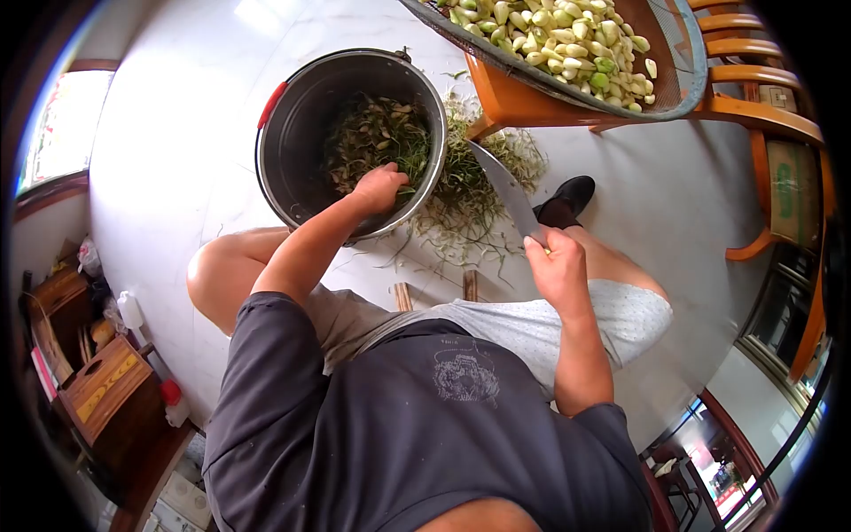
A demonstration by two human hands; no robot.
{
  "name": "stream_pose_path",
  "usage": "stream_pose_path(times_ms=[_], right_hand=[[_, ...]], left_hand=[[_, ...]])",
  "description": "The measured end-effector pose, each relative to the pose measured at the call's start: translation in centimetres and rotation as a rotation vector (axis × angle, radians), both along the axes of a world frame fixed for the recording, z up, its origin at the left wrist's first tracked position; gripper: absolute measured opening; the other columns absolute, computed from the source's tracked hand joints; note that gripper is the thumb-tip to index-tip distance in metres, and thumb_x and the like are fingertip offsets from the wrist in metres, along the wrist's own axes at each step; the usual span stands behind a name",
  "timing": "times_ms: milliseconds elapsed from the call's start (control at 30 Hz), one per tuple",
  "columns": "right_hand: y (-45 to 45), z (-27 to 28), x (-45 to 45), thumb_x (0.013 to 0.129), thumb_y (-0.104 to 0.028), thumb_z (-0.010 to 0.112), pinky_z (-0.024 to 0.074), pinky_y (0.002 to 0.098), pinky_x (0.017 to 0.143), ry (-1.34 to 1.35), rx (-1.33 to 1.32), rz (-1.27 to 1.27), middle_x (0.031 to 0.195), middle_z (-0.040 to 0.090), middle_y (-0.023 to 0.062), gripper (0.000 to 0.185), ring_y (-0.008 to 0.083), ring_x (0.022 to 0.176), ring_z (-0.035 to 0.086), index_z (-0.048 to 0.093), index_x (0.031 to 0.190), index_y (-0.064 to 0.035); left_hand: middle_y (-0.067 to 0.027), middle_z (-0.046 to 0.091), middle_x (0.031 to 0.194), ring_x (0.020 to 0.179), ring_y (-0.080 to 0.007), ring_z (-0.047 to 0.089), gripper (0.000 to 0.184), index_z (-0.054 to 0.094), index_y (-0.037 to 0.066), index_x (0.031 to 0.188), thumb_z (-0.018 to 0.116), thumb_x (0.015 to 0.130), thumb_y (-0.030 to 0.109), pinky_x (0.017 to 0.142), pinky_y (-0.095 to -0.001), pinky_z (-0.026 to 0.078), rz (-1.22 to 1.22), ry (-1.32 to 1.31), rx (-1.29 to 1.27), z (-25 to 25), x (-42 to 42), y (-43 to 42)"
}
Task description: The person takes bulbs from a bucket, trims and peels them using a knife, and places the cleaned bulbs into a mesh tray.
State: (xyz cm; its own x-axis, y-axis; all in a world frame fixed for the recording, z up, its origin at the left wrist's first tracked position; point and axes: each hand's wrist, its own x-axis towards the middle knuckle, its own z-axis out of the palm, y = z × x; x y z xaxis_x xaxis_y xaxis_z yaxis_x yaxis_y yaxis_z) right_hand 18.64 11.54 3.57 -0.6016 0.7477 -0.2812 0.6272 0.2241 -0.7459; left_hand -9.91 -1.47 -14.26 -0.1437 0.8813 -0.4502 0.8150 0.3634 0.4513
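My left hand (381,186) reaches over the near rim of a dark metal bucket (292,133). Its fingers are curled in among small bulbs with green stems (377,133); what lies between them is hidden. My right hand (558,270) is wrapped round the handle of a large kitchen knife (505,186). The broad blade points up and to the left, above the floor and just right of a heap of cut green and pale trimmings (465,182). At the top right, a mesh basket (678,53) holds many trimmed whitish-green bulbs (567,44).
The basket rests on an orange wooden chair (523,106), with another chair back (753,102) behind it. The bucket has a red handle grip (272,105). A dark shoe (574,195) stands near the blade. Wooden furniture (111,386) is at the left.
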Motion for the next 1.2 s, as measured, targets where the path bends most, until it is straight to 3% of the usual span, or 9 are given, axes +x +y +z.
stream_pose_path(times_ms=[167, 400, 500, 600, 767, 867, 933, 1033, 1200], right_hand=[[-0.1, 0.0, -0.3, 0.08, -0.013, 0.061, 0.0476, 0.0388, 0.065, -0.02, 0.01, 0.043, 0.077, 0.061, 0.0174, 0.026, 0.0335, 0.073, 0.061, 0.065, 0.104, -0.0023], [-0.4, 0.0, 0.2, 0.08, -0.014, 0.062, 0.0482, 0.0396, 0.065, 0.022, 0.043, 0.046, 0.079, 0.062, 0.0168, 0.025, 0.0337, 0.074, 0.062, 0.066, 0.101, -0.0026], [-0.5, -1.2, 0.4, 0.081, -0.01, 0.062, 0.0475, 0.0319, 0.064, 0.109, 0.086, 0.07, 0.077, 0.062, 0.0175, 0.021, 0.0233, 0.07, 0.061, 0.064, 0.097, 0.0033], [-0.1, -1.7, 0.6, 0.08, -0.012, 0.062, 0.0469, 0.0357, 0.063, 0.044, 0.101, 0.085, 0.075, 0.06, 0.0175, 0.022, 0.0289, 0.068, 0.06, 0.065, 0.099, -0.001], [-0.2, 0.4, -0.1, 0.081, -0.017, 0.059, 0.0498, 0.0407, 0.07, 0.018, 0.06, 0.081, 0.083, 0.064, 0.0168, 0.025, 0.0348, 0.078, 0.062, 0.067, 0.102, -0.0058], [-0.7, 1.2, -0.4, 0.081, -0.016, 0.058, 0.049, 0.0414, 0.069, 0.079, 0.091, 0.098, 0.081, 0.063, 0.0175, 0.025, 0.0356, 0.077, 0.061, 0.067, 0.102, -0.0049], [-1.0, 1.6, -0.4, 0.081, -0.015, 0.059, 0.0489, 0.0411, 0.068, 0.132, 0.124, 0.091, 0.082, 0.062, 0.0179, 0.025, 0.0357, 0.077, 0.061, 0.067, 0.102, -0.0044], [-1.2, 1.9, -0.4, 0.08, -0.013, 0.06, 0.0489, 0.0399, 0.067, 0.221, 0.147, 0.085, 0.082, 0.062, 0.0183, 0.024, 0.0358, 0.077, 0.061, 0.067, 0.102, -0.0038], [-1.7, 2.6, -1.0, 0.08, -0.007, 0.061, 0.0474, 0.0365, 0.061, 0.327, 0.167, 0.099, 0.074, 0.06, 0.015, 0.022, 0.031, 0.066, 0.059, 0.067, 0.101, -0.004]], left_hand=[[-0.0127, 0.056, 0.099, 0.106, -0.0323, 0.053, 0.026, 0.066, 0.01, 0.095, 0.054, 0.073, 0.002, 0.085, -0.0398, 0.047, -0.09, 0.107, 0.061, -1.0, -0.7, -0.3], [-0.0141, 0.06, 0.102, 0.102, -0.0338, 0.057, 0.024, 0.063, 0.008, 0.094, 0.053, 0.072, 0.003, 0.085, -0.0412, 0.047, 0.026, 0.018, 0.165, -1.1, -2.5, -1.6], [-0.0163, 0.061, 0.101, 0.098, -0.0356, 0.058, 0.028, 0.059, 0.006, 0.1, 0.052, 0.073, 0.004, 0.084, -0.043, 0.047, -0.072, 0.061, 0.177, -2.2, -2.7, -1.7], [-0.0157, 0.059, 0.09, 0.09, -0.0361, 0.059, 0.014, 0.06, 0.007, 0.088, 0.055, 0.075, 0.009, 0.076, -0.0459, 0.048, -0.091, 0.15, 0.178, -4.4, -2.4, -1.1], [-0.0124, 0.063, 0.083, 0.083, -0.0336, 0.06, 0.01, 0.065, 0.01, 0.08, 0.058, 0.074, 0.011, 0.073, -0.0439, 0.048, -0.049, 0.075, 0.323, -1.8, -2.1, -0.2], [-0.0115, 0.067, 0.082, 0.081, -0.0334, 0.059, 0.017, 0.07, 0.012, 0.09, 0.064, 0.076, 0.019, 0.074, -0.0438, 0.047, 0.067, 0.024, 0.401, 3.1, -2.6, 0.4], [-0.0106, 0.065, 0.075, 0.069, -0.0243, 0.06, 0.019, 0.07, 0.008, 0.092, 0.068, 0.075, 0.017, 0.067, -0.0358, 0.048, 0.284, -0.154, 0.408, 5.3, -3.0, 0.9], [-0.0042, 0.063, 0.071, 0.064, -0.0087, 0.056, 0.027, 0.066, -0.001, 0.096, 0.074, 0.074, 0.014, 0.06, -0.0245, 0.046, 0.47, -0.397, 0.456, 13.6, -2.2, 1.4], [-0.0022, 0.064, 0.076, 0.068, -0.0066, 0.057, 0.02, 0.064, -0.002, 0.092, 0.074, 0.078, 0.008, 0.064, -0.0216, 0.046, 0.768, -0.888, 0.436, 17.7, 1.0, 0.5]])
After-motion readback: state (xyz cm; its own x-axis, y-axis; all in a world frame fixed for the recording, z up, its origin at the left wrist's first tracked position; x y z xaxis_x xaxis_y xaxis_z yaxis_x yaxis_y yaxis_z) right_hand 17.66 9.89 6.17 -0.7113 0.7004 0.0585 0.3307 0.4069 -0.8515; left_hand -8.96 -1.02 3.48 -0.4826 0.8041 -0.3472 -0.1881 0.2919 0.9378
